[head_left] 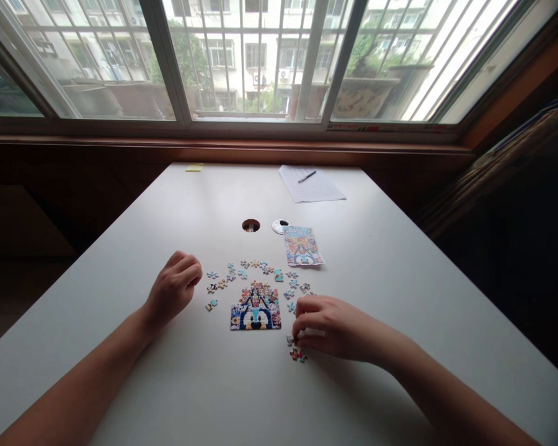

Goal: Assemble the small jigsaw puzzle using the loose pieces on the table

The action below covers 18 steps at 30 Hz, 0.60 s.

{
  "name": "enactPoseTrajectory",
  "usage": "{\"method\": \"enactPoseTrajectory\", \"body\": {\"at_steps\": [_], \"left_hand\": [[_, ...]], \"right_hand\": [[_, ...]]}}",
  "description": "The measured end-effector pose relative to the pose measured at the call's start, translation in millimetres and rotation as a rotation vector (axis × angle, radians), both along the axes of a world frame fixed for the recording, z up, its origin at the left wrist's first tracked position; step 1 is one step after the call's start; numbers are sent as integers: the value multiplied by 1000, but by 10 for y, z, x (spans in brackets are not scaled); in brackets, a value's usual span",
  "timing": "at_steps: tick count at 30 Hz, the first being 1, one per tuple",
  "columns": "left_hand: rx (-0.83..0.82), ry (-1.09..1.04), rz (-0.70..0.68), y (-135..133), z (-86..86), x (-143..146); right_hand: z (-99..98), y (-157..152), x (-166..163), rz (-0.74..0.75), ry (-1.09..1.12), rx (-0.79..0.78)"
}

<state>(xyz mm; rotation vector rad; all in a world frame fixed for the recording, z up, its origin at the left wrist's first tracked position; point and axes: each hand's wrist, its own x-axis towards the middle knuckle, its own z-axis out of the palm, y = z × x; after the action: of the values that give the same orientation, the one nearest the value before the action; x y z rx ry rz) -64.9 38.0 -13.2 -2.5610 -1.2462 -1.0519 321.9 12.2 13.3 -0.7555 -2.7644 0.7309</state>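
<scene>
A partly joined colourful jigsaw (255, 308) lies on the white table (376, 272) in front of me. Several loose pieces (242, 271) are scattered above and beside it. My left hand (174, 287) rests on the table left of the jigsaw, its fingers curled in, with nothing visible in them. My right hand (328, 327) lies right of the jigsaw with fingertips pinched at a small loose piece (290, 340). A further loose piece (298, 355) sits just below those fingertips.
A picture card or packet (302, 245) lies behind the pieces. Next to it are a round cable hole (251, 225) and its white cap (279, 226). Paper sheets (310, 184) with a pen (307, 176) and a yellow note (194, 167) lie near the window.
</scene>
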Motion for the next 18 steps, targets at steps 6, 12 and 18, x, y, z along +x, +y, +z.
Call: {"method": "enactPoseTrajectory", "body": {"at_steps": [6,12,18], "left_hand": [[-8,4,1,16,-21,-15],[-10,8,0,8,-23,-18],[-26,19,14,6,-28,-23]], "right_hand": [[10,1,-4,-15,-13,-38],[8,-17,-57,-23,-12,-52],[-1,-18,-66,-17,-24,-28]]}}
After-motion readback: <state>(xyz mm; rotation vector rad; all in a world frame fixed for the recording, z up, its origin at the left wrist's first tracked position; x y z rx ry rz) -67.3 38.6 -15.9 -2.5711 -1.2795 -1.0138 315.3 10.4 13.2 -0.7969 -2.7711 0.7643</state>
